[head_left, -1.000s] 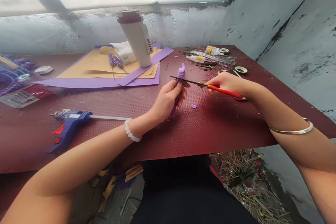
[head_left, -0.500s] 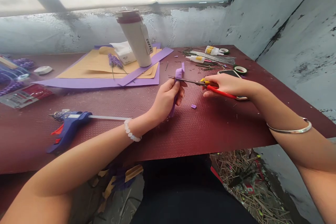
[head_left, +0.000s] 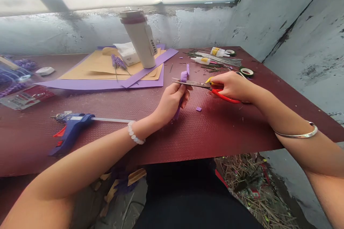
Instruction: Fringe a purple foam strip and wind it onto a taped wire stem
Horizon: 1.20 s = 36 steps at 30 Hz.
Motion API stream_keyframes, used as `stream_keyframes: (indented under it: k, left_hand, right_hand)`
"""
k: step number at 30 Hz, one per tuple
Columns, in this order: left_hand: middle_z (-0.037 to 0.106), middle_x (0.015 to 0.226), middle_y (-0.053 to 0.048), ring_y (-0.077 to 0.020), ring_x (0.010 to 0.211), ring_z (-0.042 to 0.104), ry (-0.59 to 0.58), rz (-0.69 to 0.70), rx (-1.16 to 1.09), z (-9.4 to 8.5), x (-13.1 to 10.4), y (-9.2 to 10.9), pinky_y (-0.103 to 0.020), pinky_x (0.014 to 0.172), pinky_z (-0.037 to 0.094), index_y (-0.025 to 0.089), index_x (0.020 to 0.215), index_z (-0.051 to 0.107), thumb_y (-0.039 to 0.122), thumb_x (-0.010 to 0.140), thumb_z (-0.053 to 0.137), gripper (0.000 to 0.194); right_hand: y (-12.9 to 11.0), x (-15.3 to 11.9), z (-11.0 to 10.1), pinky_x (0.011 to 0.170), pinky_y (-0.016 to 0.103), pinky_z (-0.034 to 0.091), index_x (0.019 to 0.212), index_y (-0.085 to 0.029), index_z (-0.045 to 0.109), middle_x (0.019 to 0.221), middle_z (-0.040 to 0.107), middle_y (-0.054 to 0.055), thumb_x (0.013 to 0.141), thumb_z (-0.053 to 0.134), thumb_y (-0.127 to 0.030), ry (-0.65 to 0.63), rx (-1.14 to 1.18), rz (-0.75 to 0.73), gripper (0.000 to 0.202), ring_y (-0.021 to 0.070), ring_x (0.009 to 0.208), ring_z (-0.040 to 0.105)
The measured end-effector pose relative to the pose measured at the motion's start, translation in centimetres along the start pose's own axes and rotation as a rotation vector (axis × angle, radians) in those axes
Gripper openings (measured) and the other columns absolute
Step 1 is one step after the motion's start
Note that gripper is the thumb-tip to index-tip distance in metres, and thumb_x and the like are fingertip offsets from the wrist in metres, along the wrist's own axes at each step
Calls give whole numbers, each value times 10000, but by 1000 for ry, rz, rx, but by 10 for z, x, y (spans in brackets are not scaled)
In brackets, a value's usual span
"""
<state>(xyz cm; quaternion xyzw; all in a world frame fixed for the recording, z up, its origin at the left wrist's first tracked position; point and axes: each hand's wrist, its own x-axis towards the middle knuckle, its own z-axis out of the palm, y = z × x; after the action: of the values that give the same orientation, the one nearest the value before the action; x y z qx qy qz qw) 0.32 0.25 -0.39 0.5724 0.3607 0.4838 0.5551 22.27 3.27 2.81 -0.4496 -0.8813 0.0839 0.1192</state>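
Note:
My left hand (head_left: 173,98) is closed on a narrow strip of purple paper (head_left: 184,76). The strip's fringed, curling top stands above my fingers, and its lower end hangs below them. In my right hand (head_left: 231,86) are scissors (head_left: 224,96) with red and yellow handles. Their blades point left and lie across the strip just above my left fingertips. Whether the blades are apart at the paper is too fine to tell. A small purple scrap (head_left: 198,109) lies on the table below the scissors.
A blue hot glue gun (head_left: 72,132) with a glue stick lies at the left. Behind are a coffee cup (head_left: 139,41), brown paper (head_left: 88,69) and purple sheets (head_left: 107,84). Glue bottles (head_left: 201,60), wires (head_left: 225,59) and green tape (head_left: 246,72) sit at the back right.
My right hand has shifted slightly, covering more of the phone behind it, and the scissor handles have turned a little. My left hand keeps its hold on the strip.

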Motion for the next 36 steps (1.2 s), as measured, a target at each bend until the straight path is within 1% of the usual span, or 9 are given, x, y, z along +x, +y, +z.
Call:
stream_keyframes:
  k: [8, 13, 15, 18, 20, 23, 27, 32, 36]
  left_hand:
    - [508, 556, 54, -29, 389, 434, -18, 10, -8, -1, -1, 0, -171, 421, 334, 139, 765, 559, 103, 983, 402, 272]
    - [512, 561, 55, -30, 392, 436, -68, 33, -57, -2, -2, 0, -170, 418, 336, 146, 782, 567, 135, 985, 412, 256]
    - [513, 562, 55, -33, 393, 438, -88, 42, -71, -2, -2, 1, -173, 416, 336, 144, 804, 576, 137, 983, 412, 243]
    - [508, 560, 54, -35, 394, 439, -87, 37, -50, -2, -1, 0, -177, 419, 337, 147, 791, 569, 136, 983, 416, 246]
    - [509, 564, 53, -33, 395, 438, -61, 22, -32, -2, -1, -1, -175, 420, 337, 150, 779, 563, 135, 984, 416, 253]
    - [514, 570, 49, -31, 400, 440, -35, 6, -37, -3, 1, -3, -169, 415, 331, 149, 775, 561, 134, 985, 411, 258]
    - [506, 560, 53, -34, 397, 433, -12, 0, -41, -3, 1, -3, -168, 410, 328, 147, 783, 567, 130, 984, 407, 258]
    - [513, 563, 52, -31, 396, 434, 17, 4, -38, -2, 0, -1, -169, 421, 337, 145, 764, 567, 114, 979, 410, 268]
    - [516, 560, 50, -31, 394, 432, 17, -3, -52, -2, 0, -1, -171, 422, 336, 141, 760, 569, 106, 978, 411, 271]
  right_hand:
    - [5, 0, -4, 562, 305, 255, 550, -219, 316, 509, 329, -48, 747, 556, -304, -76, 16, 15, 322, 106, 539, 304]
    - [7, -1, -4, 578, 310, 282, 577, -210, 423, 565, 394, -30, 730, 555, -295, -150, 126, 76, 219, 118, 573, 358]
    - [9, -2, -4, 587, 312, 298, 606, -206, 480, 594, 422, -20, 747, 548, -336, -160, 173, 101, 204, 127, 593, 384]
    - [9, -2, -3, 592, 313, 315, 635, -203, 515, 610, 433, -17, 782, 554, -480, -213, 211, 116, 316, 133, 599, 392]
    - [9, 0, -3, 604, 314, 332, 679, -198, 552, 638, 484, -7, 788, 556, -571, -257, 223, 114, 389, 141, 616, 424]
    - [7, 1, -4, 632, 319, 349, 793, -186, 621, 726, 581, 23, 782, 577, -621, -291, 229, 124, 438, 163, 669, 485]
    - [5, 0, -6, 654, 319, 349, 856, -187, 633, 789, 615, 36, 765, 603, -635, -300, 217, 128, 458, 178, 711, 510]
    - [1, 0, -7, 637, 315, 335, 754, -200, 544, 722, 570, 22, 742, 599, -658, -268, 98, 135, 461, 173, 667, 481]
    - [1, 2, -6, 643, 322, 339, 739, -202, 515, 803, 594, 64, 716, 585, -702, -200, 10, 106, 505, 192, 708, 490]
